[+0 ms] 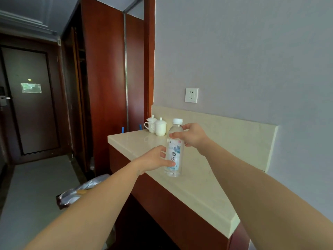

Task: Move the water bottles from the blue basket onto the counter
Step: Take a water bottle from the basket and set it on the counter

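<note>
A clear water bottle (174, 154) with a white cap and a white-and-blue label stands upright on the cream stone counter (203, 188). My left hand (155, 158) wraps around its lower body from the left. From the right, my right hand (191, 135) grips its shoulder just below the cap. Two short blue upright pieces (122, 130) show past the counter's far end; I cannot tell whether they belong to the blue basket.
Two white lidded cups (156, 126) stand at the counter's far end, against the red-brown wardrobe (106, 83). A wall socket (191, 95) sits above the counter's backsplash. On the floor to the left lies a bin with a plastic bag (81, 192). A dark door (30, 100) closes the hallway.
</note>
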{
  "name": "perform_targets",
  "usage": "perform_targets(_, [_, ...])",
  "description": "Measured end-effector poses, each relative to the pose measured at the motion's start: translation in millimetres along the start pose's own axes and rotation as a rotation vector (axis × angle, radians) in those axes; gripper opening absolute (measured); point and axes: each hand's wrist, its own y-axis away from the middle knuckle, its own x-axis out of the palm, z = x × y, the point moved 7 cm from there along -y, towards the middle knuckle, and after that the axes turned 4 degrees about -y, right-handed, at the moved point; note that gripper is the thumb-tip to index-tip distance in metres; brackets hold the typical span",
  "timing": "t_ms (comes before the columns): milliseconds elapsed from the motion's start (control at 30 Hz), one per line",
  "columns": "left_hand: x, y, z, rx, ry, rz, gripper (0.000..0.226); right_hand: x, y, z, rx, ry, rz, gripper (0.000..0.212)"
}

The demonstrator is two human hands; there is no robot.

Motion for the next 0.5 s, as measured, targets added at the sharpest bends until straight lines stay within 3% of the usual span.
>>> perform_targets(500, [-34, -146, 27, 0.078, 0.028, 0.072, 0.045, 11, -136, -20, 0.064, 0.006, -0.107, 0.026])
